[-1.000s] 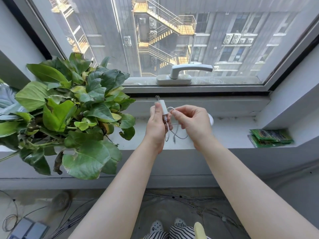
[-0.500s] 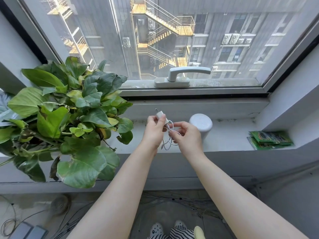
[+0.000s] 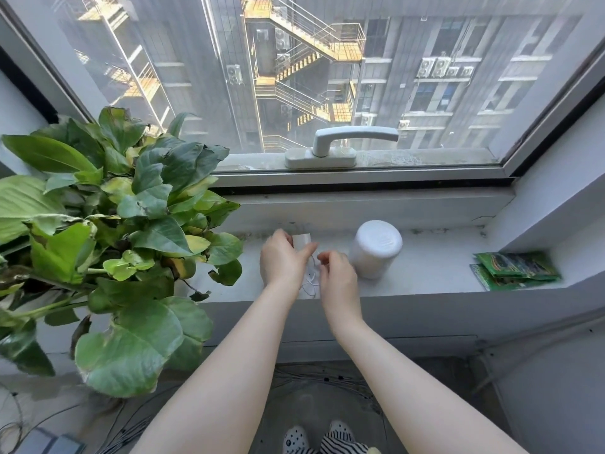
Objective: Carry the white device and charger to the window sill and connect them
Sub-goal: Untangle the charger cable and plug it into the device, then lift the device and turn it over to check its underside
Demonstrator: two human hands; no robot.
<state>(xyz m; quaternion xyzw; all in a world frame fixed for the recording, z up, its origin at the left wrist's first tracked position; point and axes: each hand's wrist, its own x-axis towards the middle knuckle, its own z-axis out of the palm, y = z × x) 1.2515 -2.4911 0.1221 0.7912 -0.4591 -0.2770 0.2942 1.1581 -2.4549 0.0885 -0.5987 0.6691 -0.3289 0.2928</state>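
Observation:
The white device (image 3: 375, 249), a rounded cylinder, stands upright on the grey window sill (image 3: 435, 276), just right of my hands. My left hand (image 3: 283, 261) holds the small white charger plug (image 3: 302, 240) between thumb and fingers, low over the sill. My right hand (image 3: 337, 273) pinches the thin white cable (image 3: 311, 283), which hangs in loose loops between both hands. The cable's free end is hidden by my fingers. The cable is apart from the device.
A large leafy potted plant (image 3: 108, 231) fills the sill's left side, close to my left arm. Green packets (image 3: 514, 270) lie at the sill's right end. The window handle (image 3: 340, 144) sits above. Loose wires (image 3: 131, 430) lie on the floor below.
Both hands have dropped from chest height down to the sill, left of the device. The plug, earlier held upright, now lies lower in my left hand. The device has come into full view.

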